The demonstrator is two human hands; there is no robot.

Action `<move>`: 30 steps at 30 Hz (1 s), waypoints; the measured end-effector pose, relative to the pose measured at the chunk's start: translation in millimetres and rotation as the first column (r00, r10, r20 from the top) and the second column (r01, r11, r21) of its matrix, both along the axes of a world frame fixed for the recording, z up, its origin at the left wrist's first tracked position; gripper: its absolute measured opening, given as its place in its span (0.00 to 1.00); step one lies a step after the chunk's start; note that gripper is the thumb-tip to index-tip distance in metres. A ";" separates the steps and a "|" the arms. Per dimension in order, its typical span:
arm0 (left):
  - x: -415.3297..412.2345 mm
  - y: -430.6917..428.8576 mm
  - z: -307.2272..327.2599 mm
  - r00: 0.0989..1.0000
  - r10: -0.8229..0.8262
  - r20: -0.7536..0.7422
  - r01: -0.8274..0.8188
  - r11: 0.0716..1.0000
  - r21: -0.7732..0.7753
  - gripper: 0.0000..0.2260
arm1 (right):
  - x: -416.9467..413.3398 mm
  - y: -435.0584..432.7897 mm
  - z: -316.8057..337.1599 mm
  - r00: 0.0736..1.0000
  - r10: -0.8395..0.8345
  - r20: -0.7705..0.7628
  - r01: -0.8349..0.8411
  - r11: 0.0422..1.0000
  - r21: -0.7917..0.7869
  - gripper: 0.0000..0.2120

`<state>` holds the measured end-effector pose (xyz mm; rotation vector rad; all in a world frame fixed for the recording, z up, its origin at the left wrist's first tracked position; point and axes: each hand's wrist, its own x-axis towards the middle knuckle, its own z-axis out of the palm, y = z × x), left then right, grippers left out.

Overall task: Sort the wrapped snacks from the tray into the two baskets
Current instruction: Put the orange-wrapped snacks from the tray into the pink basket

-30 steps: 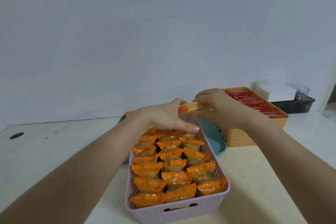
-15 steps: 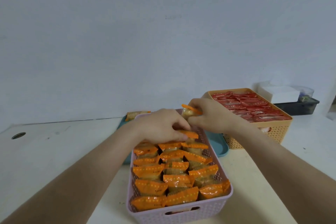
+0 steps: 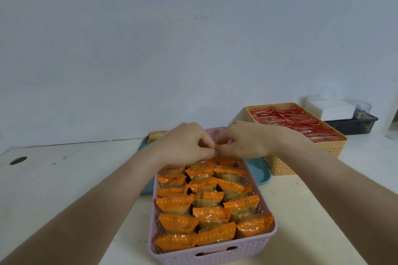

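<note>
Orange-wrapped snack (image 3: pixel 218 147) pinched between left hand (image 3: pixel 183 146) and right hand (image 3: pixel 247 142), both curled on it, over far end of pink basket (image 3: pixel 172 259) (packed full) near worktop's (image 3: pixel 64 178) front edge.

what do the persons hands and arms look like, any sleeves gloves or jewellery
The left hand and right hand are bare, with no gloves and no rings that I can make out. The left forearm and right forearm are bare too: no sleeve, watch or bracelet shows anywhere up to the frame's edge.
</note>
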<state>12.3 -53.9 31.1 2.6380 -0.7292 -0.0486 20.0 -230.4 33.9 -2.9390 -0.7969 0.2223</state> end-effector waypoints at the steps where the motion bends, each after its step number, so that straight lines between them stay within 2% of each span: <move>1: 2.9 6.6 3.2 0.997 0.059 0.051 -0.056 0.997 -0.061 0.05 | -0.4 -0.7 -0.3 1.000 0.015 -0.011 -0.015 1.000 0.016 0.21; 2: 7.4 13.4 4.5 0.978 0.148 0.148 -0.137 0.987 -0.082 0.04 | -0.9 -0.7 -1.5 0.999 0.025 -0.028 -0.025 0.999 0.026 0.23; 4: 16.9 23.6 2.6 0.888 0.279 0.367 -0.317 0.947 0.047 0.09 | -2.4 1.0 -2.9 0.999 0.016 -0.046 -0.015 1.000 0.009 0.27; 6: 23.2 24.6 -5.7 0.864 0.287 0.413 -0.405 0.884 0.234 0.17 | -3.4 4.2 -3.1 0.999 0.012 -0.030 -0.013 0.999 -0.033 0.27; 8: 25.7 20.6 -13.4 0.896 0.260 0.360 -0.377 0.874 0.306 0.20 | -4.8 7.2 -0.5 0.999 0.027 -0.021 -0.028 0.998 -0.052 0.24; 13: 28.3 18.0 -10.6 0.984 0.172 0.037 -0.175 0.982 0.072 0.17 | -4.9 4.9 3.8 0.998 0.055 0.005 -0.054 0.996 -0.070 0.13; 15: 27.8 19.6 -7.6 0.995 0.096 -0.022 -0.095 0.994 0.050 0.17 | -4.2 5.8 2.0 0.996 0.075 0.054 -0.070 0.994 -0.087 0.08; 20: 26.1 14.8 -6.5 0.992 -0.082 -0.094 0.102 0.968 0.231 0.18 | -5.7 13.3 -0.6 0.999 0.040 0.034 -0.034 0.988 -0.149 0.12; 24: 31.9 19.3 -5.5 0.970 -0.047 -0.237 0.110 0.958 0.263 0.28 | -4.2 10.1 5.5 0.998 0.034 -0.056 -0.037 0.998 -0.044 0.20; 26: 33.9 20.8 -2.7 0.961 -0.075 -0.266 0.153 0.947 0.284 0.23 | -2.4 7.7 8.7 0.987 0.073 -0.140 -0.066 0.996 0.056 0.20; 28: 33.7 16.4 -2.1 0.974 -0.116 -0.196 0.185 0.907 0.379 0.16 | 2.1 7.1 8.6 0.979 0.132 -0.155 -0.115 0.986 0.117 0.17; 30: 33.7 12.8 -2.0 0.972 -0.145 -0.186 0.210 0.892 0.402 0.18 | 9.8 8.2 11.9 0.981 0.150 -0.124 -0.133 0.982 0.132 0.15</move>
